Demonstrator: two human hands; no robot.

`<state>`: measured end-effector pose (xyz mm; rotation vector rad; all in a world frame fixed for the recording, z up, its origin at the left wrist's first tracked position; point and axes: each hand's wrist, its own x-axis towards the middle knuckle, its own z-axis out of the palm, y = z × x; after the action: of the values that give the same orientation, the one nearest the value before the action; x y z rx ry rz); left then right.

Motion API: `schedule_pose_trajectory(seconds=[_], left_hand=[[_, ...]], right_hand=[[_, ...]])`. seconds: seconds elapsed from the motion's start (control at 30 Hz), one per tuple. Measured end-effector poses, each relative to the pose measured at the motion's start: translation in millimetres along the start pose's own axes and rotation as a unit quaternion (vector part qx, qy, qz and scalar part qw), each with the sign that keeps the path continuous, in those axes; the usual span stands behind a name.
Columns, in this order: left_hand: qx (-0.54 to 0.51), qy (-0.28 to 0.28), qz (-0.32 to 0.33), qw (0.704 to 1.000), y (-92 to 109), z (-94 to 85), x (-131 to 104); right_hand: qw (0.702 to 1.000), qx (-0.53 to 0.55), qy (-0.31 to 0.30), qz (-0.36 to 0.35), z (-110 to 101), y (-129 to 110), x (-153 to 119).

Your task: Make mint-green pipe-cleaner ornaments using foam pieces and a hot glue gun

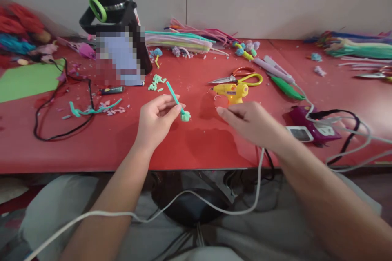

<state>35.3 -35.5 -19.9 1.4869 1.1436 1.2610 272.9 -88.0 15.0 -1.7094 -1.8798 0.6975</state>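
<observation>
Teal fuzzy stem (173,92) with a fluffy mint-green tuft (185,116) at its near end is at the middle of the scene, held just above the long red tabletop (190,147), the largest thing here. Far left on it stands a tall black bottle (146,55) with a carrying frame, partly pixelated. The left hand (157,118) clamps the stem between thumb and fingers, the tuft poking out to the right. The right hand (249,120) is to the right, well apart from the stem and just on the near side of a yellow glue gun (231,91); its fingers are curled — whether the tips meet or pinch something, I cannot tell. A flat light-green sheet (30,81) lies at the left, and bundles of pastel fuzzy stems (183,43) lie along the far side. Scissors with one red and one yellow handle (237,78) lie just beyond the glue gun. Smallest are the mint-green fluffy clippings (157,82) — scattered beyond the left hand.
</observation>
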Motion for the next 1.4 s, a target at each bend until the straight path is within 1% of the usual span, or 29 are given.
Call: schedule_pose_trajectory(seconds=[0.07,0.1,0.17,0.23,0.27,0.37,0.43,0.53,0.63,0.73,0.8,0.93,1.1,1.4], left_hand=[[0.01,0.0,-0.006,1.0,1,-2.5,0],[0.013,-0.002,-0.007,1.0,2,-3.4,1],[0.018,-0.009,-0.004,1.0,2,-4.3,1],[0.026,-0.014,0.004,1.0,2,-4.4,1],[0.03,-0.015,0.009,0.999,2,-4.4,1],[0.032,-0.015,0.024,0.999,-1,-4.4,1],[0.034,-0.014,0.029,0.999,-4,-5.0,3],[0.046,-0.001,0.033,0.998,-8,-6.6,5],[0.057,0.014,0.035,0.998,-11,-8.3,7],[0.061,0.015,0.039,0.997,-14,-9.4,8],[0.065,0.014,0.042,0.997,-15,-9.6,9],[0.071,0.018,0.045,0.996,-16,-9.2,9],[0.073,0.017,0.042,0.996,-15,-8.8,9],[0.075,0.018,0.049,0.996,-13,-7.9,9]], right_hand=[[0.994,-0.095,-0.021,0.055,-18,10,0],[0.987,-0.133,-0.019,0.089,-24,16,2],[0.977,-0.175,0.034,0.116,-28,28,6],[0.979,-0.15,0.097,0.094,-21,40,14],[0.983,-0.121,0.114,0.082,-15,45,19],[0.987,-0.02,0.133,0.091,5,56,34],[0.984,0.061,0.138,0.094,14,58,40],[0.972,0.19,0.116,0.07,20,53,39],[0.959,0.275,0.052,0.033,22,42,27],[0.957,0.29,-0.018,-0.013,28,32,17],[0.958,0.282,-0.041,-0.035,33,27,13],[0.96,0.277,-0.038,-0.029,40,26,13],[0.958,0.283,-0.033,-0.024,41,28,13],[0.956,0.282,-0.047,-0.06,42,29,14]])
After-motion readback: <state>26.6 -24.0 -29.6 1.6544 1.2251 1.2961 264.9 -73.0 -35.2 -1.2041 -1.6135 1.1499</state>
